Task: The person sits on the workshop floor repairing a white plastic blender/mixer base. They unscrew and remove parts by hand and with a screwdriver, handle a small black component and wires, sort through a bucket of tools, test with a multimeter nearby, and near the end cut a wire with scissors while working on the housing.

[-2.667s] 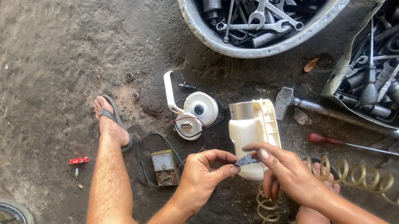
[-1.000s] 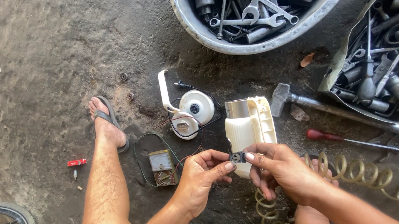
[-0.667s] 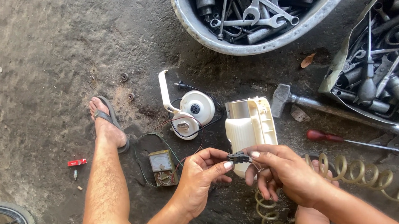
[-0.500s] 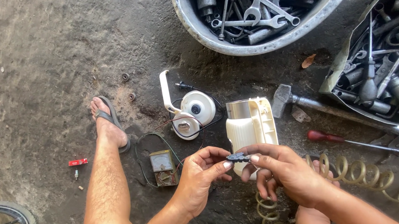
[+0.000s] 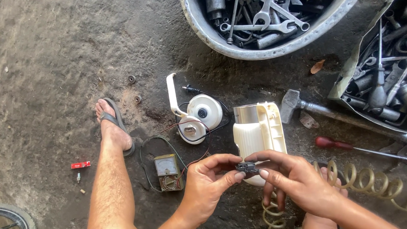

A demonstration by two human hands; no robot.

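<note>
Both hands pinch a small dark part between their fingertips, low in the middle of the view. My left hand grips its left end with thumb and forefinger. My right hand grips its right end. Just behind the hands lies a cream kettle body on its side, with a metal rim at its far end. Left of it sit the white round kettle base with its black cord and a white handle piece.
A small multimeter with leads lies by my left wrist. A red-handled screwdriver, a hammer and a coiled yellowish hose lie to the right. A metal basin of wrenches and a tool-filled tray stand behind. My sandalled foot rests left.
The hands have lifted the small dark part slightly away from the kettle body and turned it between the fingertips; the view shifted a little. Everything on the ground stays put.
</note>
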